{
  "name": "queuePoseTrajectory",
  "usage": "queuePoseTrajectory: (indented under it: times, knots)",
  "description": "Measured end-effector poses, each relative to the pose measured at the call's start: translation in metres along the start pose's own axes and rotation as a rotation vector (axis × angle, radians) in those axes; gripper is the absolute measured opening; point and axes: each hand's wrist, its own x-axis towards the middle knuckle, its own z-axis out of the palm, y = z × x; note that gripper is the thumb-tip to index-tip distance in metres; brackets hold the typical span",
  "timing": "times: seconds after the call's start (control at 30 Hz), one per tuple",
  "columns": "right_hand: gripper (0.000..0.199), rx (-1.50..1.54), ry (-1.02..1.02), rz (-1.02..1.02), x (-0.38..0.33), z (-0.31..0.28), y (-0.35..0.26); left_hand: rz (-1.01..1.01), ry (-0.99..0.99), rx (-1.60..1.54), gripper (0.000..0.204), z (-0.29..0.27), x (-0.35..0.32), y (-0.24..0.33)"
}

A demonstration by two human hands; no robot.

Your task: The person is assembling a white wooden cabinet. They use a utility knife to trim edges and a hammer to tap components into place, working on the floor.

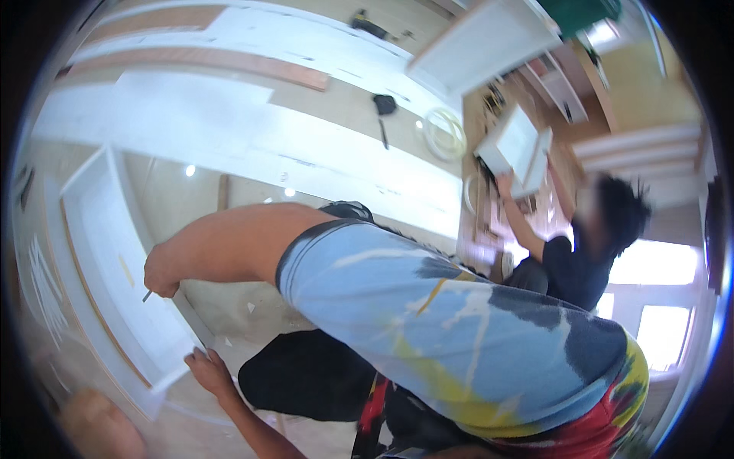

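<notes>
A shallow white drawer-like box [115, 245] lies on the floor at the left. Over its near long side is my right hand [162, 269], closed around a thin, dark stick-like thing [147, 296]; only its tip shows, so I cannot tell its kind. My right arm, in a blue tie-dye sleeve [397, 268], crosses the middle of the view. Lower down, my left hand [208, 371] grips the box's near corner with its fingers bent over the edge. A blurred skin-coloured shape [99, 424] at the lower left is too unclear to name.
Long white panels [306, 161] and a wooden strip [229, 63] lie beyond. Nearby are a small black strapped item [384, 105], a pale coil [444, 134] and a black tool [368, 24]. At the right, a person [585, 245] handles a white box [516, 141].
</notes>
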Motion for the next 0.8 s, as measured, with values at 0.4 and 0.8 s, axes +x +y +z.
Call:
queuePoseTrajectory:
  times: [0.4,0.8]
  knots:
    - [0.028,1.288,0.745,0.734,-0.094,0.179,-0.066,0.029,-0.209,0.086,0.03,-0.01,0.005,-0.015]
    - [0.031,1.412,0.709,0.576,-0.094,0.157,-0.115,-0.006,-0.463,0.167,0.027,-0.014,0.027,-0.027]
